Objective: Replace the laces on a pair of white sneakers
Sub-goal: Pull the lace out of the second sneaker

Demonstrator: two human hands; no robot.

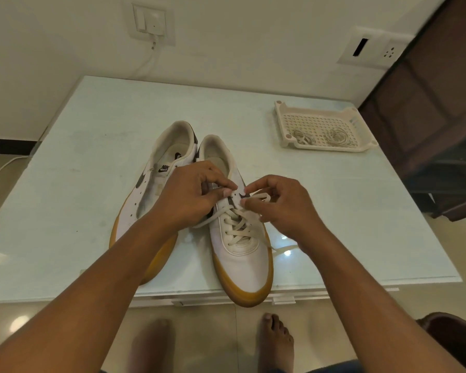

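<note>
We are pinching a cream flat lace (256,197) with right hand (285,208), eyelet edge of gum-soled white sneaker (244,261) with left hand (191,196).

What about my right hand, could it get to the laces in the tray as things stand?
Probably yes, once it drops the lace it pinches. The tray sits beyond the right hand, only bare table between, and the coiled laces lie uncovered in it.
</note>
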